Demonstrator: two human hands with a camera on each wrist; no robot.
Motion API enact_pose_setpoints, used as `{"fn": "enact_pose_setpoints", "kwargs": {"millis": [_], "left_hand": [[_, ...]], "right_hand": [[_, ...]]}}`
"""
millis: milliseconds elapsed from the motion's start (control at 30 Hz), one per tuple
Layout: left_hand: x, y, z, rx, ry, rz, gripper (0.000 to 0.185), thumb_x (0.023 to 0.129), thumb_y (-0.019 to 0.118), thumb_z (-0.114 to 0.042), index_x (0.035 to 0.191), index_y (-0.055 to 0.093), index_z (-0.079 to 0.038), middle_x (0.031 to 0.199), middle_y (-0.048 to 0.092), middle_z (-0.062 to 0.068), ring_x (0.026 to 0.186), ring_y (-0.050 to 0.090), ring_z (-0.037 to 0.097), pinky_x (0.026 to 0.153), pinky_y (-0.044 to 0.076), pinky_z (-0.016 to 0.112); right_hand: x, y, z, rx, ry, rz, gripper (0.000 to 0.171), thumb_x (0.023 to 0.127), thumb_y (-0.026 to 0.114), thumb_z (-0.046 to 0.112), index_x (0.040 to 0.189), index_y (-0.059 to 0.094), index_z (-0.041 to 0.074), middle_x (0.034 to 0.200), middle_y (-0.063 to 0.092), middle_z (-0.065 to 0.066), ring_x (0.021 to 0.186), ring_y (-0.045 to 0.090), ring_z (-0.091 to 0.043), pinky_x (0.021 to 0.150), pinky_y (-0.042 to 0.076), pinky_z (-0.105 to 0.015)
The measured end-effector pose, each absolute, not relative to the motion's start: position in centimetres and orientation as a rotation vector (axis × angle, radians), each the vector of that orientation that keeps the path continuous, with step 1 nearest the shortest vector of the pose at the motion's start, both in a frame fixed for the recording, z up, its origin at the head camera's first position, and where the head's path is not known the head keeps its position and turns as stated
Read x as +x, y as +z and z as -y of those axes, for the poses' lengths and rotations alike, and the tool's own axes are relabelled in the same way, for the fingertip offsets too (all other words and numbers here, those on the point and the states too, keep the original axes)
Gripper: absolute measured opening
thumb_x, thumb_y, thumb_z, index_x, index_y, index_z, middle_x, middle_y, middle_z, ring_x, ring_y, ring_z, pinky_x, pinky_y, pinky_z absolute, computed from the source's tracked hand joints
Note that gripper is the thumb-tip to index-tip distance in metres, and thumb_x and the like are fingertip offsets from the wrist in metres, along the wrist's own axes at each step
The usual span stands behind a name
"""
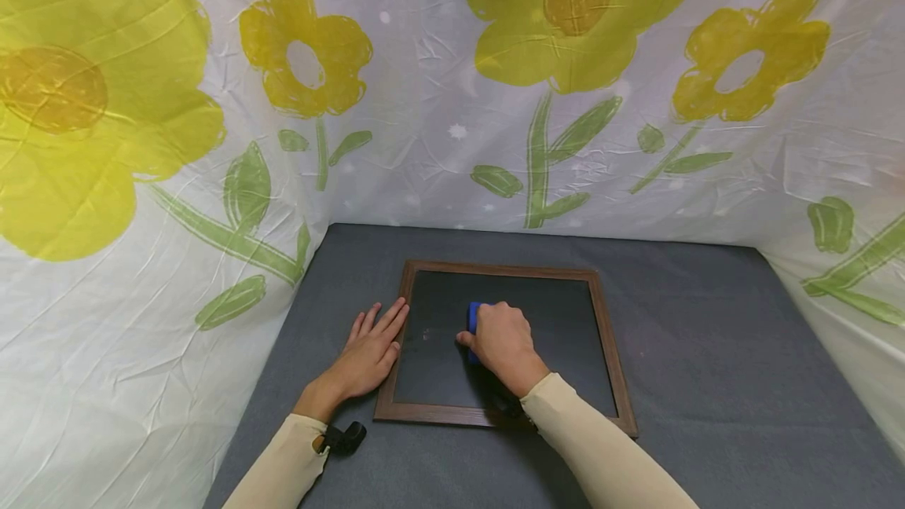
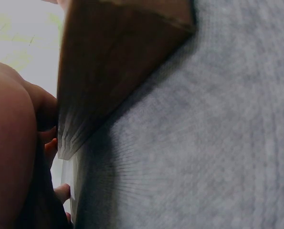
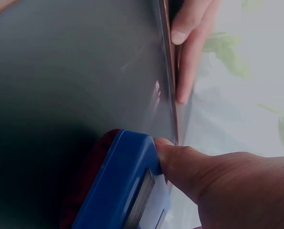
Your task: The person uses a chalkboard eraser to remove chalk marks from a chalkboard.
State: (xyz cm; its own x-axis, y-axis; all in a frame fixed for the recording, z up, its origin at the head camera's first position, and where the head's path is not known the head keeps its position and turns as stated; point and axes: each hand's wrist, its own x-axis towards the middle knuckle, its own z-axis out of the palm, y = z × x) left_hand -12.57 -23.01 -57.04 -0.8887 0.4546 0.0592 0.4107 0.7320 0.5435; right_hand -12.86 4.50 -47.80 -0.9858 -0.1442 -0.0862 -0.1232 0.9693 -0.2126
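A small chalkboard (image 1: 438, 368) in a brown wooden frame lies flat on a grey cloth. My right hand (image 1: 503, 340) grips a blue board eraser (image 3: 115, 181) with a dark red felt side, held against the board near its middle. Part of the eraser is hidden under that hand in the head view. A faint pinkish chalk mark (image 3: 157, 90) shows on the board between the eraser and the frame's left side. My left hand (image 1: 366, 353) rests with fingers extended at the left side of the frame, fingertips touching the wood (image 2: 108, 52).
The grey cloth-covered table (image 1: 707, 352) extends around the board. A white curtain (image 1: 424, 100) printed with yellow flowers stands behind and at both sides. A black strap (image 1: 345, 438) is at the left wrist.
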Motion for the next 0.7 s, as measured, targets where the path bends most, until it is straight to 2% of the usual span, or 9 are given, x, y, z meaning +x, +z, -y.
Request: {"fn": "enact_pose_setpoints", "kwargs": {"millis": [133, 300, 500, 700], "left_hand": [[-12.5, -56.9, 23.0, 0.704, 0.874, -2.841, 0.064, 0.116, 0.045, -0.020, 0.176, 0.026, -0.012, 0.185, 0.018, 0.006, 0.169, 0.008, 0.049, 0.131, 0.001, 0.072], [-12.6, -57.7, 23.1, 0.747, 0.886, -2.883, 0.064, 0.115, 0.047, -0.019, 0.175, 0.028, -0.013, 0.185, 0.021, 0.006, 0.167, 0.013, 0.052, 0.128, 0.005, 0.075], [-12.7, -57.9, 23.1, 0.759, 0.882, -2.907, 0.064, 0.114, 0.046, -0.019, 0.175, 0.029, -0.014, 0.184, 0.023, 0.004, 0.166, 0.016, 0.053, 0.128, 0.007, 0.076], [-12.3, -56.7, 22.8, 0.754, 0.933, -2.891, 0.063, 0.113, 0.048, -0.018, 0.174, 0.033, -0.011, 0.183, 0.027, 0.009, 0.164, 0.018, 0.058, 0.125, 0.008, 0.079]], "right_hand": [[-12.9, -47.8, -3.4, -0.226, -0.300, -3.029, 0.052, 0.093, 0.085, 0.054, 0.094, 0.080, 0.003, 0.070, 0.069, -0.008, 0.054, 0.067, -0.022, 0.050, 0.059, -0.037], [-13.1, -47.9, -2.1, -0.252, -0.275, -3.046, 0.055, 0.092, 0.085, 0.055, 0.101, 0.083, 0.001, 0.080, 0.076, -0.013, 0.063, 0.074, -0.029, 0.056, 0.063, -0.040], [-13.3, -47.9, -0.5, -0.268, -0.252, -3.049, 0.054, 0.092, 0.085, 0.056, 0.097, 0.084, 0.002, 0.077, 0.077, -0.013, 0.061, 0.074, -0.029, 0.054, 0.063, -0.040], [-13.4, -47.8, 0.7, -0.302, -0.239, -3.048, 0.052, 0.092, 0.085, 0.057, 0.094, 0.084, 0.005, 0.078, 0.077, -0.012, 0.062, 0.074, -0.028, 0.054, 0.063, -0.038]]}}
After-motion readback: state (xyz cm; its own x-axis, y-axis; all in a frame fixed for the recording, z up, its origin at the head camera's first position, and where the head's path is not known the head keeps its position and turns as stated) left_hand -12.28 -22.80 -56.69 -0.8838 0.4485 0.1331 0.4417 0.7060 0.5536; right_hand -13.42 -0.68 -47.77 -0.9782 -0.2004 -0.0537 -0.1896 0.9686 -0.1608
